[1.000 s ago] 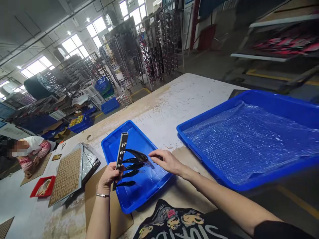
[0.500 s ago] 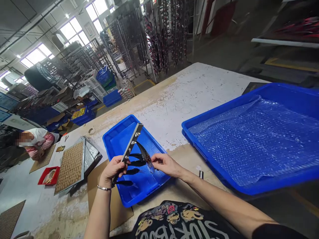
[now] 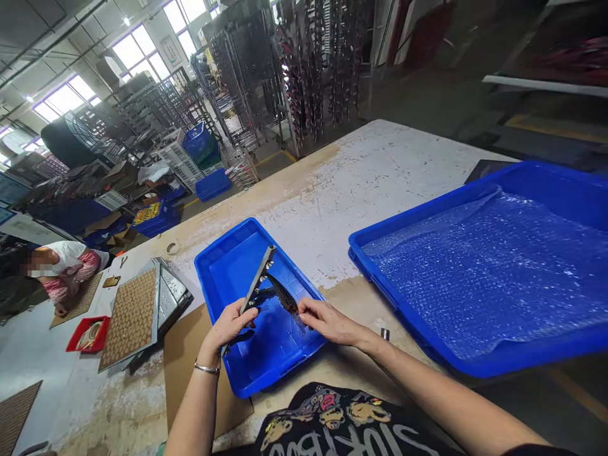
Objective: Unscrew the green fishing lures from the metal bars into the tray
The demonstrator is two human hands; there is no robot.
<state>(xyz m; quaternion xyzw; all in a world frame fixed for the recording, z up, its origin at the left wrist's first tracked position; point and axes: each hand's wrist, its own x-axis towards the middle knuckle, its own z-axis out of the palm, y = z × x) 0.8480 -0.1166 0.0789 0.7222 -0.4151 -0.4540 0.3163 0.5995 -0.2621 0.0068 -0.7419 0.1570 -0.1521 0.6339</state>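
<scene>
While the left fingers (image 3: 247, 313) gripped the bar (image 3: 260, 273) above the small tray (image 3: 228, 250), the right fingers (image 3: 308, 307), apart from the lure (image 3: 284, 294) a second earlier, pinched its clear tip (image 3: 299, 322) over that tray, so both hands now shared the work.

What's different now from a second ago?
The right hand has pinched the top dark fish-shaped piece by its clear end. The bar, nearly upright before, now leans further right. The left hand still grips it; the small blue tray and large blue tray stay put.
</scene>
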